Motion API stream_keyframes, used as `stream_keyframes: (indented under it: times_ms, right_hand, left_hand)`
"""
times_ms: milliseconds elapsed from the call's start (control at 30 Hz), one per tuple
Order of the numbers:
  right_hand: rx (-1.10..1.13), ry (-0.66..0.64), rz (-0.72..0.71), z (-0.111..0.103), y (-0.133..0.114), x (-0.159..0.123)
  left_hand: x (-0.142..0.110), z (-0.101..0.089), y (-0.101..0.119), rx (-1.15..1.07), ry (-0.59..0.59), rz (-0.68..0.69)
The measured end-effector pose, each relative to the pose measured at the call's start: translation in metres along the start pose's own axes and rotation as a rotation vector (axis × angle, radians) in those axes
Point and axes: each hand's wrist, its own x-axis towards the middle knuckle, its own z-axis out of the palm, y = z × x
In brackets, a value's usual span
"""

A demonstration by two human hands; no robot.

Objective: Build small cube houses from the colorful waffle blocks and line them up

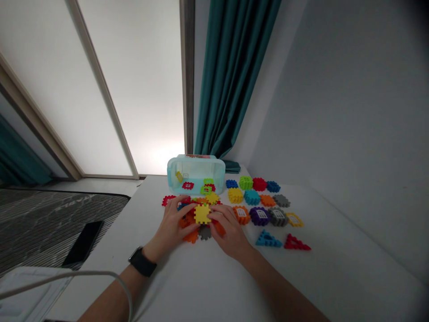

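A yellow square tile (203, 214) with notched edges is held up over the pile. My right hand (229, 230) grips it by the right edge between thumb and fingers. On the tile's left edge are the thumb and index fingertip of my left hand (176, 221), which wears a black watch. Beneath and around both hands lie loose notched pieces: orange pieces (190, 236), a grey piece (205, 232) and another yellow piece (212, 198). My fingers partly hide this pile.
Behind the hands, a clear light-blue bin (170, 179) lies on its side with a few pieces inside. To the right stand rows of tiles stacked by colour, such as a purple stack (260, 216). Blue (268, 239) and red triangles (296, 243) lie nearer. A cable (83, 272) crosses lower left.
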Motion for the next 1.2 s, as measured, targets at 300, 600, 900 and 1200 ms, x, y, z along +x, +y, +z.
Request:
stream_keyframes:
  times_ms: [300, 600, 900, 1200]
  right_hand:
    - [-0.014, 0.003, 0.004, 0.0008, 0.0, 0.0003]
    - [-0.027, -0.049, 0.005, 0.0001, 0.0008, 0.0008]
    - [-0.013, -0.064, -0.004, -0.0018, 0.0023, 0.0015]
    - [-0.008, -0.021, -0.015, -0.0022, 0.0032, 0.0009]
  left_hand:
    - [-0.0002, 0.0005, -0.003, -0.023, -0.005, 0.009]
    - [-0.0006, -0.0003, -0.0015, -0.04, -0.005, 0.006]
    - [0.0007, -0.0044, 0.0051, -0.157, -0.071, -0.065]
    - [0.0026, -0.0061, 0.0067, -0.206, -0.073, -0.104]
